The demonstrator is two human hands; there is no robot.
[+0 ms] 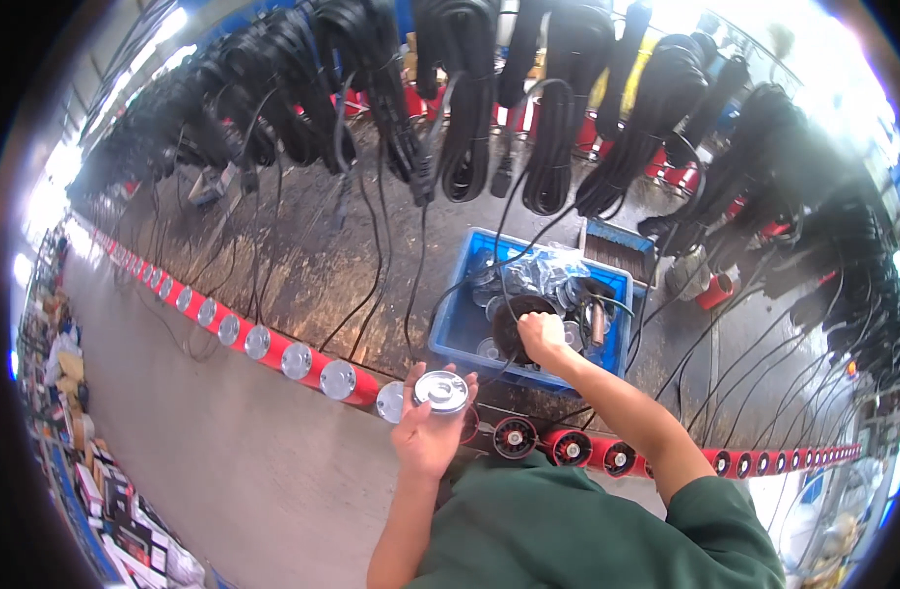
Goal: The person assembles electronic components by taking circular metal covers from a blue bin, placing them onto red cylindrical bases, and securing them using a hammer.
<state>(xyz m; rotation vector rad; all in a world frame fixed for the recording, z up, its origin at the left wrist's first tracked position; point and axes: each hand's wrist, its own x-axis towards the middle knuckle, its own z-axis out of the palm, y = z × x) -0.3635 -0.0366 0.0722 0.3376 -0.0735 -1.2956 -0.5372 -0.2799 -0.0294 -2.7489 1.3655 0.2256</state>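
My left hand is turned palm up, its fingers curled round a shiny, round silvery disc with a raised ring at its centre. It is just beside the row of red cylinders at the table's near edge. My right hand reaches into a blue plastic bin, its fingers closed at the rim of a dark round bowl. Whatever those fingertips pinch is hidden. Around the bowl in the bin lie clear round discs, crumpled clear plastic and a tool with a metal barrel.
Bundles of black cable hang over the worn brown table, their leads trailing down. Red cylinders with clear round ends run along the edge to the left; ones with black ends run right. A small tray stands behind the bin.
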